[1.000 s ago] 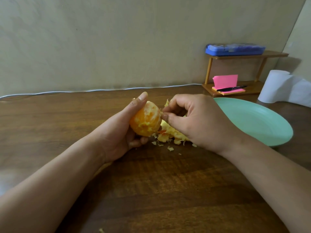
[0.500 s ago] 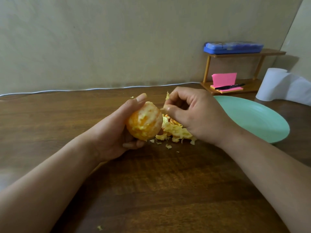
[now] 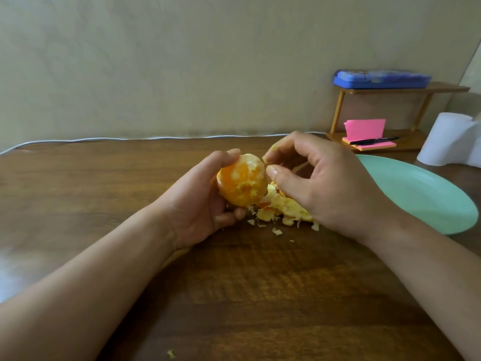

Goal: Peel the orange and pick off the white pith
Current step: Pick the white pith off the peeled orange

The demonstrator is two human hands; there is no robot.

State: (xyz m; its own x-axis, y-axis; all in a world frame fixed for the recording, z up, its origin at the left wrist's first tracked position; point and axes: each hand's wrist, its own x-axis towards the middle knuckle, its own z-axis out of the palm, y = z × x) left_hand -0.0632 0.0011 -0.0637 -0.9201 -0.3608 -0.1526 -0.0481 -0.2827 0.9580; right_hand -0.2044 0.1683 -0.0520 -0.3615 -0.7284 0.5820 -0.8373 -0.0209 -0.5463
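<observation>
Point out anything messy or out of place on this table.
The peel scraps lie heaped on the wooden table, partly under the right hand, not on the green plate beside them. One stray bit sits apart, nearer the person.

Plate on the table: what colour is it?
The plate is pale mint green, seen in the head view.

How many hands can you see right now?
2. The left hand grips the peeled orange; the right hand is beside it, fingertips at the fruit's upper right edge, above the peel scraps. No others show.
</observation>
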